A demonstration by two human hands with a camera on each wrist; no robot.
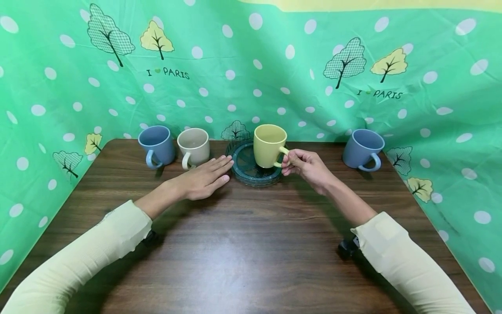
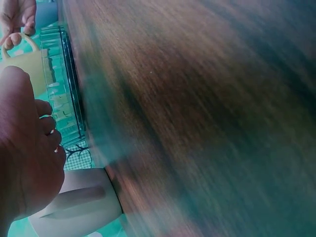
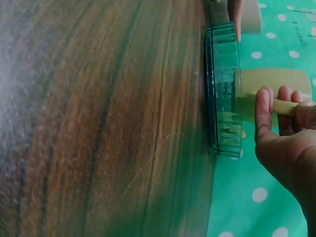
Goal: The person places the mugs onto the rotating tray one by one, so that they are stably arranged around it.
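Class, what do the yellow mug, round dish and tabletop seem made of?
Yellow mug: probably ceramic, satin-looking; smooth, opaque walls.
Round dish: glass or clear plastic, glossy; see-through, ribbed wall.
Tabletop: wood or wood-look laminate, softly shiny; streaked brown grain, blurry reflected light.

Right hand [image 3: 286,148] gripping yellow mug [image 3: 274,80], clear dish [image 3: 225,64]

I note bright, even light over the table [image 1: 243,244], pale glare near its middle and soft shadows beneath both sleeves [image 1: 88,248], while the wrist views run dimmer, hazy and blurred.
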